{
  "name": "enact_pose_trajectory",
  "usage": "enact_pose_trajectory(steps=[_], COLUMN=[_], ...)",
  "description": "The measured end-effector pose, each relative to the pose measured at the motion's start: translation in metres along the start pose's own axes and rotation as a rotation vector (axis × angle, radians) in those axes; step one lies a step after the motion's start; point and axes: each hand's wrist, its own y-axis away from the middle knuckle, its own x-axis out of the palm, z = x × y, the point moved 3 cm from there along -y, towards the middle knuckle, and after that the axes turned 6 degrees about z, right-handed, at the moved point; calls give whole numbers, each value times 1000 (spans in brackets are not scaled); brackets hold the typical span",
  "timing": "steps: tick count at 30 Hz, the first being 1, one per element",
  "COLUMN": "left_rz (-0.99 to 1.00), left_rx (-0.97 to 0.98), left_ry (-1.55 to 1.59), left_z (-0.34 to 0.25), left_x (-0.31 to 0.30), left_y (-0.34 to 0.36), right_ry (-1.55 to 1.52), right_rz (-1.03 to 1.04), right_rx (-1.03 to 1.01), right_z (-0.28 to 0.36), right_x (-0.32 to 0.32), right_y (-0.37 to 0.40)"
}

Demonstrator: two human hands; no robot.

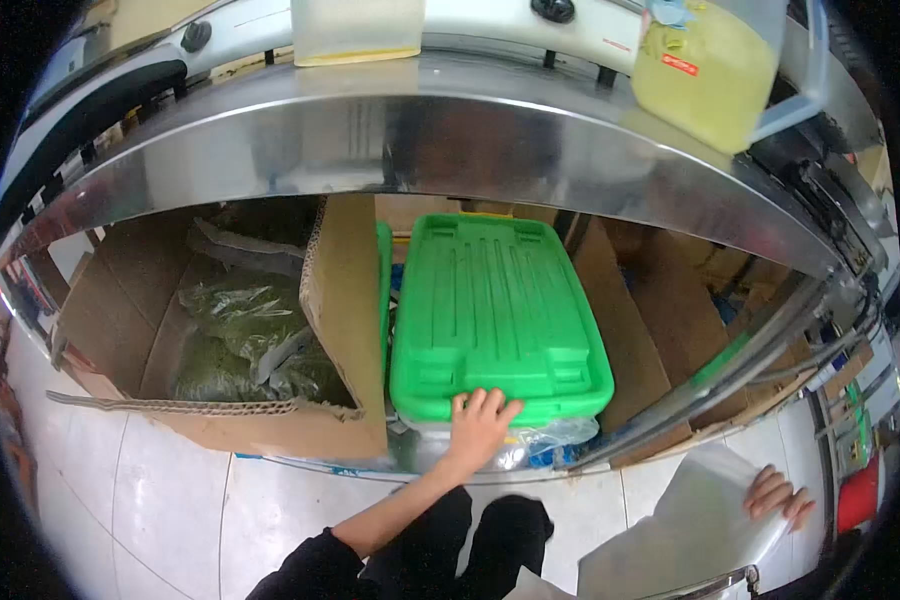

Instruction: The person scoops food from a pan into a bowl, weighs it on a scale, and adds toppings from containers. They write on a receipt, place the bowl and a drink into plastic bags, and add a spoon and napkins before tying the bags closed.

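Note:
My left hand (482, 428) reaches forward with its fingers curled over the front edge of a green plastic lid (500, 310). The ribbed lid covers a clear plastic bin (560, 432) under the steel counter, and the bin's contents are mostly hidden. At lower right, my right hand (778, 497) is closed on the edge of a translucent whitish plastic sheet (670, 530). That sheet hangs down beside my legs and runs out of the bottom of the view.
Left of the bin stands an open cardboard box (345, 330) holding plastic bags (245, 340) of green stuff. More cardboard (630, 330) is on the right. On the steel counter (450, 140) above are a pitcher (710, 70) of yellowish liquid and a translucent container (357, 30).

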Motion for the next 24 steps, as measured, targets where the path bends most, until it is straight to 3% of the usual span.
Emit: enact_pose_trajectory(steps=[2, 3, 4, 6, 8, 10, 12, 14, 16, 18, 20, 22, 24], left_rz=[-36, -96, -113, -99, 221, 485, 595, 746, 538, 520, 450, 378, 60], left_rx=[-40, -83, -95, -151, -89, -64, -131, -675, -692, -653, -996, -1188, -1298], left_ry=[-52, -79, -32, 70, 297, 502, 1370, 1957, 1927, 1781, 1726, 1639, 1774], left_z=[-2, -4, -3, -6, -6, -18, -33, -40, -48, -52, -36, -9, 17], left_x=[12, 19, 25, 9, -29, -73, -122, -168, -221, -291, -373, -476, -574], left_y=[-5, -2, -4, 1, 13, 38, 69, 113, 143, 160, 163, 143, 147], right_ry=[-25, 30, -54, -203, -344, -524, -746, -970, -1199, -1421, -1343, -1077, -879], right_rz=[-63, -202, -91, -74, -24, 133, 228, 301, 282, 153, 232, 127, -473], right_rx=[12, -59, -200, -210, -49, -84, -108, -136, -174, -253, -295, -226, 346], right_z=[-25, -36, -54, -81, -96, -96, -80, -56, -28, -5, 0, -4, 13], right_x=[2, 10, 11, 16, 40, 82, 132, 176, 208, 238, 258, 284, 346], right_y=[22, 31, 31, 37, 15, -50, -120, -184, -239, -289, -340, -377, -391])
